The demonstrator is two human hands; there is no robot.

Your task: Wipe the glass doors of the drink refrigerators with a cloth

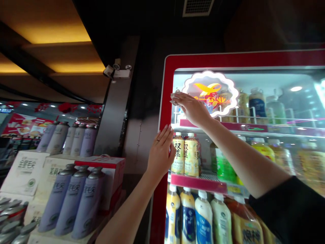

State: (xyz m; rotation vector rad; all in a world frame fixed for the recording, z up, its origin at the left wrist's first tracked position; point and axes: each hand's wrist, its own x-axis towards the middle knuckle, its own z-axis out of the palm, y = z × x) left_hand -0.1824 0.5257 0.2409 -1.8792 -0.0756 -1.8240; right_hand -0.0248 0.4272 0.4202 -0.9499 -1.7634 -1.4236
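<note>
My left hand lies against the red frame of a glass-fronted drinks fridge, its fingers stretched out and close together, with a ring on one. Higher up, my right hand reaches across a lit scalloped sign, fingers extended toward the frame's left edge and slightly bent at the tips. Neither hand visibly holds anything, though the right fingertips are slightly blurred. Just below the right hand, two yellow-labelled bottles stand on the middle shelf. My right forearm covers part of the shelves.
Several bottles line the lower shelf, above which runs a pink shelf strip. Left of the fridge, purple canisters stand beside white boxes. A dark pillar carries an emergency light. A vent is overhead.
</note>
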